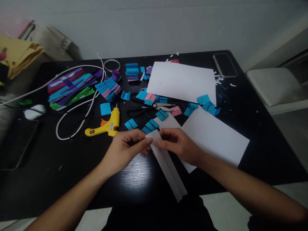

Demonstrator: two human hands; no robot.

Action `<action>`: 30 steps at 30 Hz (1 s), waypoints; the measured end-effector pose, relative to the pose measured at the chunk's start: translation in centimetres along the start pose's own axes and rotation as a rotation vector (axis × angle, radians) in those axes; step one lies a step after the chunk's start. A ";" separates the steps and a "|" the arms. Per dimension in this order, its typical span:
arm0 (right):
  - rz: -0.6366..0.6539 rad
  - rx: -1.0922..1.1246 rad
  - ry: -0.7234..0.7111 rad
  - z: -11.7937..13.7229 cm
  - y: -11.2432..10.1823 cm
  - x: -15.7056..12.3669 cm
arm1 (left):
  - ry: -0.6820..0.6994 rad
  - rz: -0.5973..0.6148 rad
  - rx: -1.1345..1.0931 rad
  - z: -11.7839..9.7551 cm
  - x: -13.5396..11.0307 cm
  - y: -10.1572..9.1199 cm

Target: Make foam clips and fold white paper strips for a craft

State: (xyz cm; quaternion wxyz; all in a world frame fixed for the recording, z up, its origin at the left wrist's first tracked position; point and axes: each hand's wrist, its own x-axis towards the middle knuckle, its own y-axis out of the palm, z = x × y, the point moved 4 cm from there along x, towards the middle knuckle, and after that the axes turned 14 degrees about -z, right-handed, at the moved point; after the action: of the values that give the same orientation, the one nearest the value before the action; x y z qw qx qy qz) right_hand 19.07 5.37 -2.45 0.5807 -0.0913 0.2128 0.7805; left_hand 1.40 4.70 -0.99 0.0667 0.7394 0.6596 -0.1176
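Note:
A long folded strip of white paper (168, 166) slants down toward my body, with a crease along its length. My left hand (127, 147) pinches its upper left edge between thumb and fingers. At the upper right edge my right hand (179, 144) grips the same strip, thumb on top. Just beyond my hands lie folded blue paper pieces (150, 126). White paper sheets (214, 138) lie under and beside my right forearm. A yellow glue gun (108, 125) rests left of my left hand. Black-handled scissors (139, 111) lie past the folded pieces.
Another white sheet (183, 81) lies at the back, near a phone (225, 65) and paper scraps. Bundled coloured strips (72, 86), a looped white cable (57, 128), a tape ring (112, 65) and a white mouse (35, 112) occupy the left. A wall stands behind the black table (96, 189).

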 end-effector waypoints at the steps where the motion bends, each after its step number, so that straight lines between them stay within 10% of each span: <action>1: -0.012 0.000 -0.036 0.2 0.0 0.0 | 0.003 0.007 0.013 0.0 -0.1 0.1; 24: -0.095 -0.131 -0.160 0.4 -0.1 -0.3 | 0.277 0.090 0.279 -0.1 -0.7 0.6; 30: -0.102 -0.124 -0.115 0.5 -0.2 -0.1 | 0.517 -0.102 0.357 -0.9 -0.8 -0.2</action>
State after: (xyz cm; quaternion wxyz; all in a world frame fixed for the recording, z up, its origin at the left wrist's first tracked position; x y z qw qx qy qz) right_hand 19.33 5.55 -2.01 0.6240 -0.0927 0.1254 0.7657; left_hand 1.16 4.21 0.08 -0.2403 0.7106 0.6599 -0.0428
